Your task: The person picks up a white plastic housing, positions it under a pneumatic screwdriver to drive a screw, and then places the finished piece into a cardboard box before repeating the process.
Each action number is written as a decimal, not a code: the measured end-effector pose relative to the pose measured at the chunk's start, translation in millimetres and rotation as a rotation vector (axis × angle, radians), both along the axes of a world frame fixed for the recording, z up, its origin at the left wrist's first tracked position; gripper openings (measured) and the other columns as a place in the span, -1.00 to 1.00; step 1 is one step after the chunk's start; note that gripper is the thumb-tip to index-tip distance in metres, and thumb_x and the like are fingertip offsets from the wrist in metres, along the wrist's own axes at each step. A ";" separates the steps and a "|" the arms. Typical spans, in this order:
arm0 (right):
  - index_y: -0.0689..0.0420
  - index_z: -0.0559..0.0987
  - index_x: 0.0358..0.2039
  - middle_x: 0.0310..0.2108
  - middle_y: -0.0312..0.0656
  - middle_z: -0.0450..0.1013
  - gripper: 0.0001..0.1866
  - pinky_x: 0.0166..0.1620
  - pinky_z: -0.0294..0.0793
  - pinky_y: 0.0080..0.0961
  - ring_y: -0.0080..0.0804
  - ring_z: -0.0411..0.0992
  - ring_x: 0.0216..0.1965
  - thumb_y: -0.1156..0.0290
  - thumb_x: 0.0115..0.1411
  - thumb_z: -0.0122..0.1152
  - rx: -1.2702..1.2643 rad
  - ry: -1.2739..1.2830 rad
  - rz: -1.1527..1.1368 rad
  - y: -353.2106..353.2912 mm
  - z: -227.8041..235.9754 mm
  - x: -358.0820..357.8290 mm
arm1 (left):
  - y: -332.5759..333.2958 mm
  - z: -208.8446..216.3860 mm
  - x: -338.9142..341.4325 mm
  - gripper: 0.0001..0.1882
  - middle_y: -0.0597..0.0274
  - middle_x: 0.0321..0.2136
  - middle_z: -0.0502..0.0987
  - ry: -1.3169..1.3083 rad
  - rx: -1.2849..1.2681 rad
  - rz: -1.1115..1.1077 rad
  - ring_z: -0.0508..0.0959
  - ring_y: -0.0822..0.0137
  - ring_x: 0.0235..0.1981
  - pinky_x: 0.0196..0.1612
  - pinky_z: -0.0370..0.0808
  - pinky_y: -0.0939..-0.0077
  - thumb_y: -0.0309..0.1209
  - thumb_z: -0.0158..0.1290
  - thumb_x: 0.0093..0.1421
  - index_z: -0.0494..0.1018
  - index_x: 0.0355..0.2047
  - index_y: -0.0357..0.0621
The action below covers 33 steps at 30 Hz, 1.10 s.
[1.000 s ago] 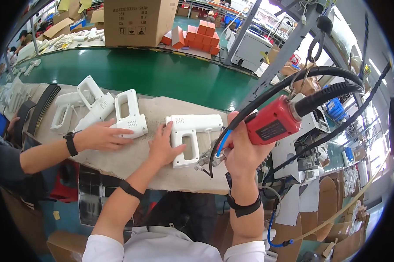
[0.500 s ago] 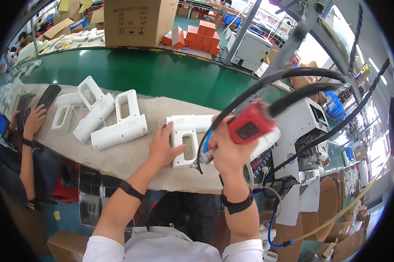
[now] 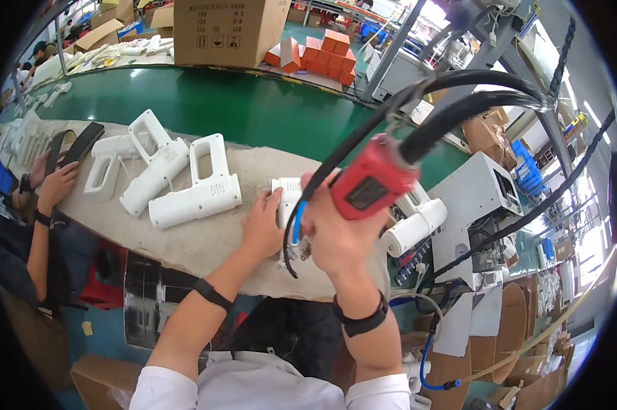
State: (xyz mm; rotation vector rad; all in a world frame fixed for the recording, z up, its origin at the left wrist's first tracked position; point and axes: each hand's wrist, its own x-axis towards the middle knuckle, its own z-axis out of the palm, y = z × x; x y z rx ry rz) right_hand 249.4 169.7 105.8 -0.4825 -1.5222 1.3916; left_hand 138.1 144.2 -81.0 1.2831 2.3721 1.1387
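And here we're looking down at the bench, where our right hand (image 3: 343,239) is closing firmly around the red power tool (image 3: 373,179), its black cable (image 3: 452,123) arching away to the upper right. Below it, the tool's lower end is hovering over or meeting the white housing (image 3: 289,184); we can't tell which, since the hand is covering most of that part. The housing is lying on the bench (image 3: 202,256), right between our two hands. Our left hand (image 3: 261,222) is resting its fingertips along the housing's left edge; whether it's truly clasping, we can't tell. Further left, three more white housings (image 3: 198,201) are lying in a row, and one spare housing (image 3: 418,224) is sitting off to the right. At far left, a co-worker's hand (image 3: 59,183) is touching dark curved strips (image 3: 84,145).
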 end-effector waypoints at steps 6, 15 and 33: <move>0.24 0.53 -0.42 -0.62 -0.34 0.44 -0.90 -0.57 0.31 -0.66 -0.65 0.36 -0.65 0.49 0.11 0.25 0.163 0.012 -0.011 -6.6 -21.8 -14.5 | 19.7 2.4 23.4 -0.27 -0.02 0.16 0.25 0.142 0.288 0.263 0.37 -0.01 0.11 0.05 0.35 0.19 -0.17 0.18 0.04 0.21 0.19 -0.10; 0.24 0.47 -0.22 -0.53 -0.29 0.46 -0.77 -0.52 0.34 -0.67 -0.65 0.40 -0.57 0.45 0.13 0.25 0.071 0.019 -0.183 32.8 48.5 34.7 | -30.6 -21.9 3.7 -0.17 -0.06 -0.01 0.37 -0.025 0.287 -0.039 0.47 0.07 -0.09 -0.09 0.45 0.31 -0.38 0.22 -0.08 0.15 0.23 -0.16; 0.36 0.49 -0.02 -0.17 -0.04 0.52 -0.42 -0.06 0.48 -0.43 -0.32 0.50 -0.14 0.40 -0.07 0.41 -0.469 -0.420 0.154 -47.2 -113.6 208.8 | -185.7 70.7 -28.1 -0.16 -0.02 0.20 0.25 -0.318 0.236 -0.621 0.34 0.06 0.15 0.14 0.34 0.18 -0.54 0.35 -0.23 0.29 0.15 -0.19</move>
